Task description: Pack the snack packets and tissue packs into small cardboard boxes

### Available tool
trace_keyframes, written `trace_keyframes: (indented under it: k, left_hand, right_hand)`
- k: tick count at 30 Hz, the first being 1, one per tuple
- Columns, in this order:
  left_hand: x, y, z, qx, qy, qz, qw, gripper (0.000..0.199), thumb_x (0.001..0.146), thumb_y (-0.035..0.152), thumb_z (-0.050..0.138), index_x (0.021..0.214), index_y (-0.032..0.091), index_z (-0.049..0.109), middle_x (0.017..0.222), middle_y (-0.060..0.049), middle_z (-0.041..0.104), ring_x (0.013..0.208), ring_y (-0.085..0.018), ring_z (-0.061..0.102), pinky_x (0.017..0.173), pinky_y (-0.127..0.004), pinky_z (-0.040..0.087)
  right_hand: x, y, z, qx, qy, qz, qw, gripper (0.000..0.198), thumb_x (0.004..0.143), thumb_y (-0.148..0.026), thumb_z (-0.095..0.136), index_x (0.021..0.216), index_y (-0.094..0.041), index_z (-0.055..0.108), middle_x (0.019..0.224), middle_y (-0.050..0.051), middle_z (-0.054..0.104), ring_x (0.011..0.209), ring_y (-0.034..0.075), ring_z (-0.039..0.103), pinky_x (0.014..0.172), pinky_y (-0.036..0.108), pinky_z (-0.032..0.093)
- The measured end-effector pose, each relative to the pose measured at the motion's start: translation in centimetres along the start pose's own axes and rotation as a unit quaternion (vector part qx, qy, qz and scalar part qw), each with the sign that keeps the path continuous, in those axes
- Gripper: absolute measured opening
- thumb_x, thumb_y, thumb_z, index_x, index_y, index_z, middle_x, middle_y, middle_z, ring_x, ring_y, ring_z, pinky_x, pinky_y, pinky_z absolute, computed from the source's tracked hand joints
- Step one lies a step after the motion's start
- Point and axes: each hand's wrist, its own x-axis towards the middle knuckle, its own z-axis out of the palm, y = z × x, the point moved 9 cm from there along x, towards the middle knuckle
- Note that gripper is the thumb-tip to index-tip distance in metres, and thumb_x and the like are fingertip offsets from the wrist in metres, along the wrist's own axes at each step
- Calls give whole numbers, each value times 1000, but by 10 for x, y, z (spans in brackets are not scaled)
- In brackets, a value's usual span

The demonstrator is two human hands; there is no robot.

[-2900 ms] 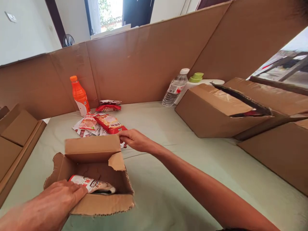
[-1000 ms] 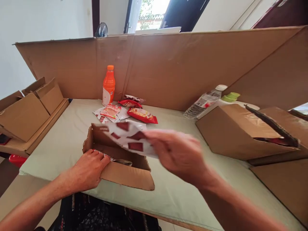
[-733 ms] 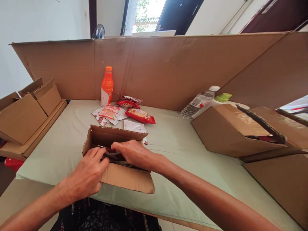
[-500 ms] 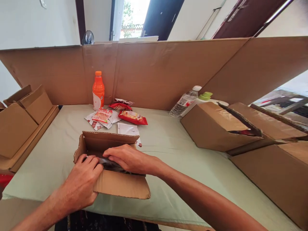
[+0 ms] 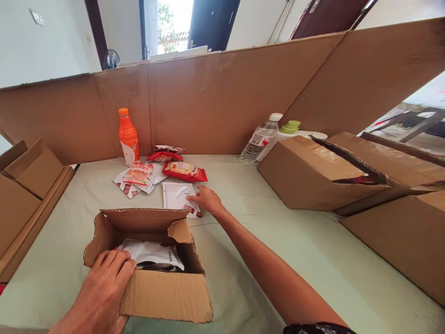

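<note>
An open cardboard box (image 5: 166,296) stands on the near part of the table with its front flap folded outward. My left hand (image 5: 104,283) is closed over its front left edge, fingers curled inside. Within the box lies a white packet with dark print (image 5: 153,253), above something dark and shiny. Beyond the box, my right hand (image 5: 206,198) grips the right edge of a flat white packet (image 5: 175,195), its thumb on top. Past it lie a red snack bag (image 5: 184,171), another red bag (image 5: 165,157) and a pink-and-white packet (image 5: 138,174) on white packets.
An orange bottle (image 5: 128,139) stands at the back left. A clear water bottle (image 5: 260,141) leans at the back right beside a green-capped container (image 5: 290,126). Cardboard boxes (image 5: 313,181) line the right side, more boxes (image 5: 43,171) the left. A cardboard wall (image 5: 208,106) closes off the back.
My right hand has left the box and moved forward to the flat white packet. A white packet now shows inside the box. My left hand stays on the box, and the view has shifted.
</note>
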Motion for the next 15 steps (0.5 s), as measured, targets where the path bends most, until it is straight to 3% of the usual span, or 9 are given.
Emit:
trace_keyframes:
  k: [4, 7, 11, 15]
  left_hand:
    - [-1, -1, -2, 10, 11, 2, 1000, 54, 59, 8, 58, 113, 14, 63, 116, -15, 68, 107, -35, 63, 96, -56, 51]
    - [0, -2, 0, 6, -2, -7, 1000, 55, 59, 7, 57, 113, 15, 63, 116, -14, 68, 107, -34, 62, 97, -54, 51]
    - [1, -2, 2, 3, -16, -21, 1000, 53, 60, 5, 57, 112, 15, 63, 116, -14, 66, 107, -34, 60, 96, -53, 49]
    - [2, 0, 1, -3, -20, -27, 999, 45, 64, 7, 59, 108, 14, 62, 116, -13, 65, 107, -33, 59, 96, -52, 48]
  right_hand:
    - [-3, -6, 30, 95, -48, -1, 994, 32, 99, -38, 66, 122, -16, 65, 115, 7, 68, 94, 19, 68, 82, 39, 60]
    - [-18, -13, 31, 163, -77, -9, 984, 27, 100, -37, 66, 115, -14, 66, 103, 5, 70, 82, 16, 69, 72, 32, 61]
    - [-49, -26, 2, 214, -55, -48, 974, 19, 95, -35, 66, 93, -17, 64, 82, 0, 67, 70, 14, 66, 60, 29, 59]
    - [-87, -46, -60, 228, 13, -128, 965, 19, 90, -41, 63, 88, -22, 60, 79, -1, 62, 70, 15, 62, 57, 27, 57]
